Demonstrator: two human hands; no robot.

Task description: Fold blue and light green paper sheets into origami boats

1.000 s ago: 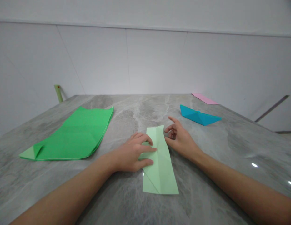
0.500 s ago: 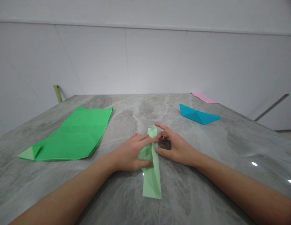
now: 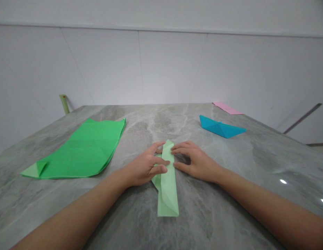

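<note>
A narrow strip of folded light green paper [image 3: 168,189] lies lengthwise on the grey marble table [image 3: 229,180] in front of me. My left hand [image 3: 147,166] rests on its left edge, fingers spread and pressing down on the paper. My right hand [image 3: 194,159] is flat on the right side, fingertips touching the strip's upper end. Both hands lie flat on the paper; neither grips it.
A stack of bright green sheets [image 3: 85,147] lies at the left, one corner folded over. A blue folded paper boat [image 3: 220,127] sits at the right rear, with a pink sheet [image 3: 227,108] beyond it by the wall. A green post [image 3: 64,103] stands at the table's far left corner.
The right flap of the light green paper was folded over to the left, making the strip narrower. Both hands have come down flat on it.
</note>
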